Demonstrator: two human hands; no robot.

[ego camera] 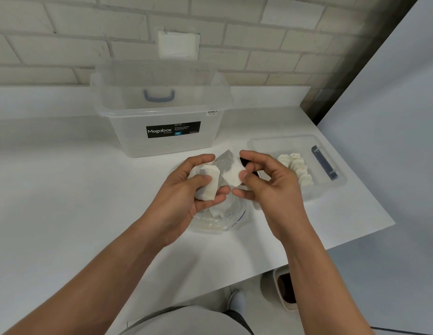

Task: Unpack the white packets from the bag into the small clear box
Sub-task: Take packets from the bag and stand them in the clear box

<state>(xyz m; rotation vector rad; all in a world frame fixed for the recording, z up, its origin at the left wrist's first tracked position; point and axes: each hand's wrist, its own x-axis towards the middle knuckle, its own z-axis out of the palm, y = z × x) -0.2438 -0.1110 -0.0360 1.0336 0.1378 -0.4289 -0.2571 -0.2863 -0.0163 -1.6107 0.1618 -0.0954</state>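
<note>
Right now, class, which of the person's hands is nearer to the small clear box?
Right. The right hand, pinching a white packet, is at the left edge of the small clear box; the left hand, gripping a second packet, is farther left over the bag.

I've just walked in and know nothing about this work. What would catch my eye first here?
The two hands meet mid-table: the left hand grips a bundle of white packets, the right hand pinches a single packet, above a crumpled clear bag. To the right, a small clear box already holds a row of packets; a big Megabox tub stands behind.
</note>
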